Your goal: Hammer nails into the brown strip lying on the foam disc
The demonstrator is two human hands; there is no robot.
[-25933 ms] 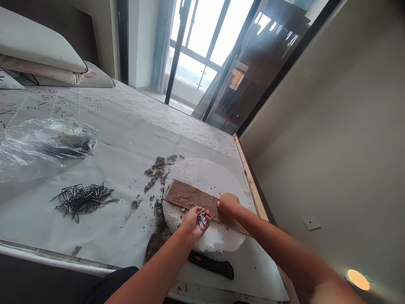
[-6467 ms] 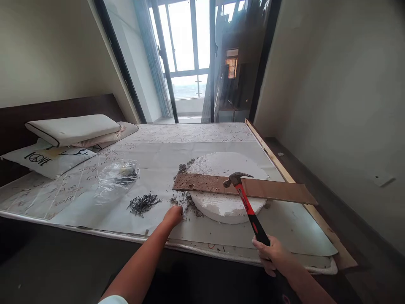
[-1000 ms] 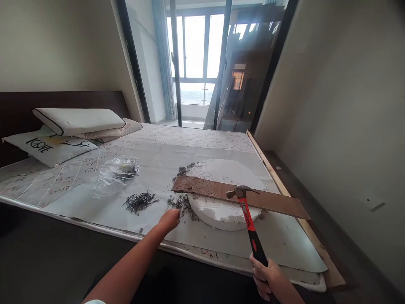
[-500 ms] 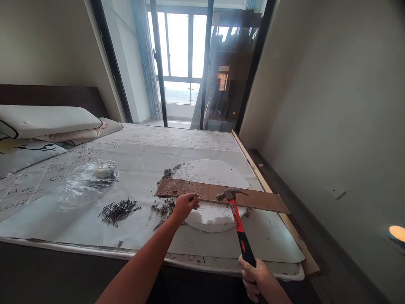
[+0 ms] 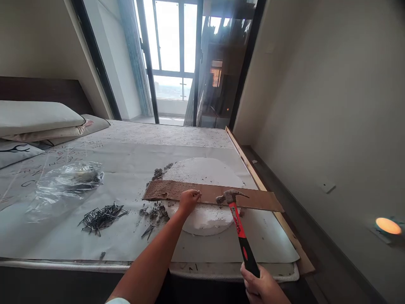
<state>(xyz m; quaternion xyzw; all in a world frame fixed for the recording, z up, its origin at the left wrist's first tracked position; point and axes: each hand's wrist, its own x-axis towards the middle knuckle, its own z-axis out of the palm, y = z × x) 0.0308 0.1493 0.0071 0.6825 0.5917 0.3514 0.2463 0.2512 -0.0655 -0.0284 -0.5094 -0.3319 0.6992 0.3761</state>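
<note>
My right hand (image 5: 260,282) is closed around the black grip of a claw hammer (image 5: 240,228) with a red and black handle. The hammer's metal head hangs just over a brown wooden board (image 5: 253,198), its face toward my left hand. My left hand (image 5: 190,200) pinches what looks like a nail, mostly hidden by the fingers, at the middle of the board. The board lies across a round white slab (image 5: 202,169); its left part is pitted with many small holes. A pile of nails (image 5: 103,218) and a few loose nails (image 5: 147,231) lie to the left.
Grey crumbs (image 5: 155,213) lie beside the slab. A clear plastic bag (image 5: 66,181) rests on the sheet-covered mattress (image 5: 126,245). Folded bedding (image 5: 38,118) is at the far left. A wooden edge strip (image 5: 249,164) runs along the right side, near the wall.
The view has shifted, so the bed and its things sit further left. My left hand has moved right along the board, toward the hammer head. The hammer stays low over the board.
</note>
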